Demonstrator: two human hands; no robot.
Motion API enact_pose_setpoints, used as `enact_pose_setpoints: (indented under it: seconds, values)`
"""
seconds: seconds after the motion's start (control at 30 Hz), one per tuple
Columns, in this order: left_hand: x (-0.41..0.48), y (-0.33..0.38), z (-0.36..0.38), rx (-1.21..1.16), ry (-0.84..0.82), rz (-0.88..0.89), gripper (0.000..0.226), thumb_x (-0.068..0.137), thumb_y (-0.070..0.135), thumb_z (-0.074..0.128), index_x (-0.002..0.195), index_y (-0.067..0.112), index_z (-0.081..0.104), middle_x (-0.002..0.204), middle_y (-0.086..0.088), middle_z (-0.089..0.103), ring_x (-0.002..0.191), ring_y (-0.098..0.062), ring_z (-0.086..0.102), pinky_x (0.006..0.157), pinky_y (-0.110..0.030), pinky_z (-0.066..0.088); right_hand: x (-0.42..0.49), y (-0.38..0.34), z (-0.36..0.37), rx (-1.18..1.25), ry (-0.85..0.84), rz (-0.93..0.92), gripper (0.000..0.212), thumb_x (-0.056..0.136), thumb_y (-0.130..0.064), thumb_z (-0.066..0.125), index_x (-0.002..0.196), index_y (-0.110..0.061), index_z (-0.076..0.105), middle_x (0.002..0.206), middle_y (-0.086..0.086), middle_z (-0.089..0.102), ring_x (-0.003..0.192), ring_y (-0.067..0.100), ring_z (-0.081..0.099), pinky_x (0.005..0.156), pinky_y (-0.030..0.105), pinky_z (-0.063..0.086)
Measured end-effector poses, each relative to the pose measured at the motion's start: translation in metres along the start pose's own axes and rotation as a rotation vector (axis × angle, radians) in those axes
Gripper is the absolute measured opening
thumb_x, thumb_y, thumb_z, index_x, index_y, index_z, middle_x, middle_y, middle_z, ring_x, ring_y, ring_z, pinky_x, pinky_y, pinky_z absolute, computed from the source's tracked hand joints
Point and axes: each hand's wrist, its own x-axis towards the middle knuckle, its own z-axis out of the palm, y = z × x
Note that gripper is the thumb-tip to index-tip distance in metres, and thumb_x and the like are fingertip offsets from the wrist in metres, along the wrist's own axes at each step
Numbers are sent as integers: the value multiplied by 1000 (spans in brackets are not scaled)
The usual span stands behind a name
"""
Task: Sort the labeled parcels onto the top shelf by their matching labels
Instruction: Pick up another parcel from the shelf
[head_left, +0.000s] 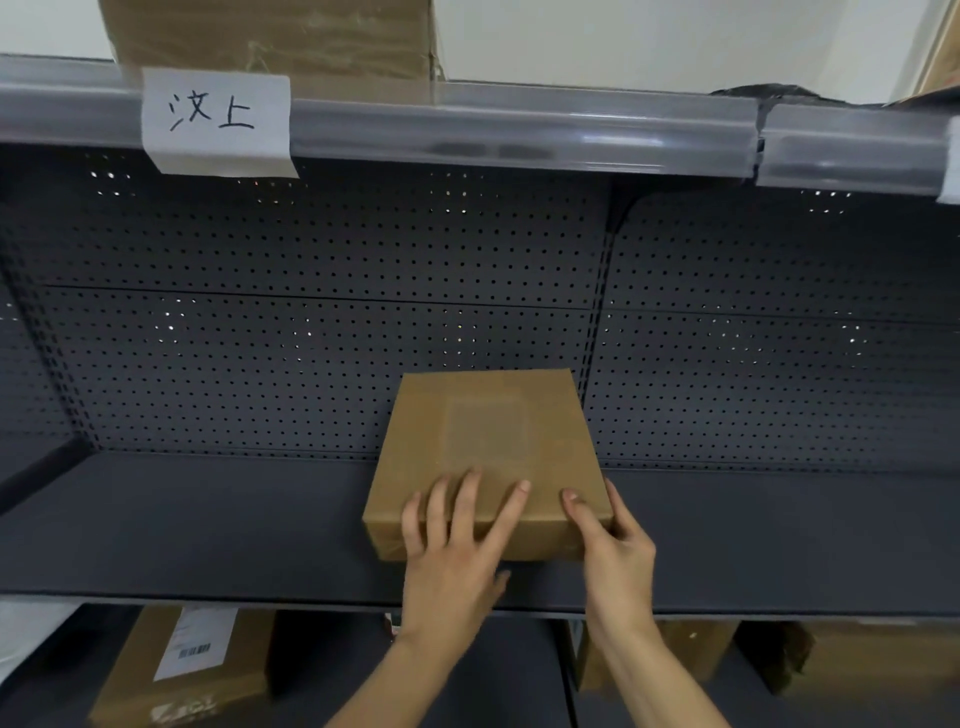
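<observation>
A flat brown cardboard parcel (485, 436) wrapped in tape lies on the dark middle shelf (208, 530), its far end near the pegboard back. My left hand (452, 551) grips its near edge, fingers spread on top and thumb underneath. My right hand (613, 540) holds its near right corner, fingers on top and along the side. Above, the top shelf's clear rail (519, 130) carries a white paper label (215, 122) with handwritten characters. A large cardboard box (270, 36) stands on the top shelf behind that label.
A perforated dark back panel (311, 322) closes the shelf bay. On the lower shelf sit a box with a printed shipping label (192, 660) at left and more cardboard boxes (701, 654) at right. A second rail section (857, 150) continues right.
</observation>
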Motion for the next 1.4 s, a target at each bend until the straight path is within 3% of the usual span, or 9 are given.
enact_pose_setpoints:
  seconds: [0.13, 0.33, 0.53, 0.7, 0.83, 0.93, 1.07, 1.27, 1.4]
  values:
    - [6, 4, 2, 47, 151, -12, 90, 57, 22, 82, 140, 32, 48, 128, -17, 60, 115, -42, 52, 97, -61, 36, -2, -6, -3, -9, -29, -13, 56, 84, -14, 78, 138, -17, 62, 109, -3, 78, 95, 7, 75, 91, 30, 56]
    - [8, -4, 1, -76, 211, -141, 93, 53, 36, 87, 136, 29, 47, 129, -14, 60, 118, -39, 53, 99, -58, 34, -7, -13, -13, -61, -124, -82, 73, 90, -37, 68, 155, -30, 36, 150, -13, 44, 137, 9, 45, 114, 31, 35]
    - [10, 4, -20, -1027, 419, -684, 95, 59, 32, 90, 138, 34, 38, 128, 9, 54, 118, -15, 54, 99, -46, 46, -6, 11, -37, -80, -126, 82, 67, 94, -44, 58, 155, -30, 35, 159, -6, 39, 145, 14, 39, 121, 43, 28]
    - [0, 20, -17, -1626, 369, -906, 76, 62, 38, 86, 127, 37, 46, 123, 9, 63, 111, -13, 62, 98, -47, 50, -9, 36, -36, 29, -160, 321, 115, 62, -67, 77, 159, -33, 25, 160, -3, 40, 145, 22, 39, 119, 48, 31]
    - [-9, 37, -7, -1907, 285, -946, 50, 82, 21, 73, 125, 28, 50, 126, -2, 65, 115, -28, 63, 90, -64, 51, -12, 42, -30, 125, -210, 358, 65, 82, -49, 69, 142, -32, 51, 128, 3, 71, 120, 28, 65, 91, 50, 57]
    - [-14, 40, -2, -1997, 266, -948, 67, 68, 32, 76, 129, 30, 48, 133, -5, 61, 119, -31, 61, 90, -67, 49, -11, 39, -32, 168, -239, 314, 46, 93, -36, 60, 139, -33, 53, 125, 3, 73, 118, 27, 65, 82, 43, 58]
    - [-21, 35, 5, -2088, 184, -898, 71, 68, 32, 75, 132, 35, 45, 136, -6, 60, 118, -30, 63, 95, -64, 48, -8, 30, -37, 136, -233, 203, 55, 88, -32, 65, 141, -35, 52, 126, 0, 73, 119, 25, 66, 96, 50, 54]
    - [-32, -3, -2, -1749, 271, -881, 113, 68, 33, 87, 150, 51, 11, 155, 9, 33, 138, -15, 38, 108, -43, 33, 5, 13, -64, -3, -206, 93, 99, 61, -54, 84, 150, -40, 43, 138, -9, 65, 127, 18, 61, 113, 51, 41]
    - [-30, -22, -10, -1484, 188, -580, 71, 88, 27, 60, 152, 31, 28, 140, 28, 51, 122, 16, 46, 107, -22, 36, 7, 8, -79, -71, -230, 82, 116, 49, -64, 87, 152, -40, 39, 138, -12, 65, 125, 15, 62, 112, 49, 42]
